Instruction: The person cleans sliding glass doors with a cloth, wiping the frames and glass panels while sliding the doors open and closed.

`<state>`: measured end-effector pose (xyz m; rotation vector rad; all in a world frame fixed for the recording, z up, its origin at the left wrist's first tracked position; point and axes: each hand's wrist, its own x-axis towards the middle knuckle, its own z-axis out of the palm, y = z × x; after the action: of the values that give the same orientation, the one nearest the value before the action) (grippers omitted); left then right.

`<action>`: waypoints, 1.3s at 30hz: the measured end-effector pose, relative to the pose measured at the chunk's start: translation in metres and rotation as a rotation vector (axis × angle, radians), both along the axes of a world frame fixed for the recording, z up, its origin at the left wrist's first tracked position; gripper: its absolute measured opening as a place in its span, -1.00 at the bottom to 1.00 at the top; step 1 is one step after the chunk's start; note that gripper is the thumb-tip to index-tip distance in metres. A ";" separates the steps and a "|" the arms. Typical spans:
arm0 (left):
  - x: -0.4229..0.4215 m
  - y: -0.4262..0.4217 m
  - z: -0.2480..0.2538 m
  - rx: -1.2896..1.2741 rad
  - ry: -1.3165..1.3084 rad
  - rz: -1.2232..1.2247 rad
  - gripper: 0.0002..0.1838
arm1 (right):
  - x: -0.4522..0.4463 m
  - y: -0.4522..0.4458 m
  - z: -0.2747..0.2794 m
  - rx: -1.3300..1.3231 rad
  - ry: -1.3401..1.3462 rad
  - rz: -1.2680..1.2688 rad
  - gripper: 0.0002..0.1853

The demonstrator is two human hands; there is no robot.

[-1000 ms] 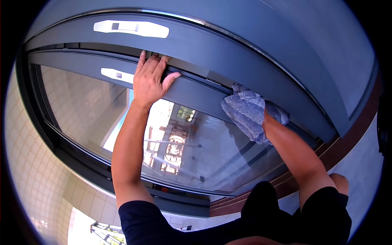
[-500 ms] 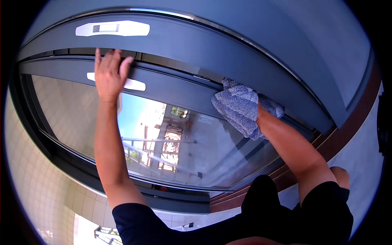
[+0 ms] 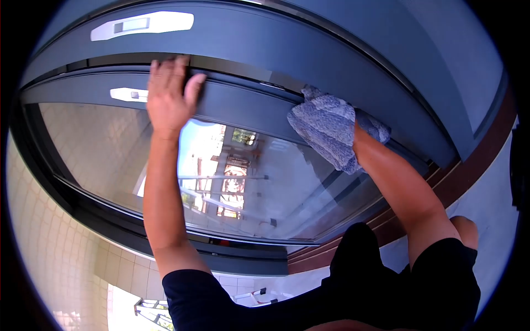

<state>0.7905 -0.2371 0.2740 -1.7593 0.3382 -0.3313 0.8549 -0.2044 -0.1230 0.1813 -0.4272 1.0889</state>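
A grey-blue sliding door with a dark frame [image 3: 237, 103] and a glass pane [image 3: 287, 182] fills the middle of the head view. My left hand [image 3: 172, 99] lies on the upper door rail beside a white handle [image 3: 128, 95], with fingers stretched out and the thumb apart. It holds nothing and covers the handle's right end. Further right, my right hand is wrapped in a grey-blue towel [image 3: 326, 124], pressed against the gap between the two door panels. The towel hides its fingers; only the wrist shows.
Above is a second panel with a longer white handle [image 3: 141, 26]. Brown sill tracks [image 3: 314, 255] run along the lower right. At the lower left are a tiled wall [image 3: 66, 231] and a ladder [image 3: 154, 314]. The glass reflects a bright outdoor scene.
My left hand has slid right along the rail, past the middle of the lower handle. The towel and my right hand have shifted slightly right. The view has tilted a little.
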 end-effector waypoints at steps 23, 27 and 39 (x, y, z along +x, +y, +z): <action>-0.005 -0.013 0.076 0.084 -0.172 0.151 -0.28 | 0.000 0.058 -0.020 0.311 0.172 0.239 -0.48; -0.006 -0.019 0.027 -0.029 -0.024 0.109 -0.26 | -0.003 0.061 -0.025 0.326 0.119 0.206 -0.48; 0.015 0.033 0.218 0.200 -0.609 0.207 -0.21 | 0.000 0.010 -0.006 0.032 -0.206 -0.364 -0.50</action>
<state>0.8055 -0.2043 0.4923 -1.4015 -0.2401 -0.6360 0.8550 -0.1949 -0.1292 0.0167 -0.6358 0.7441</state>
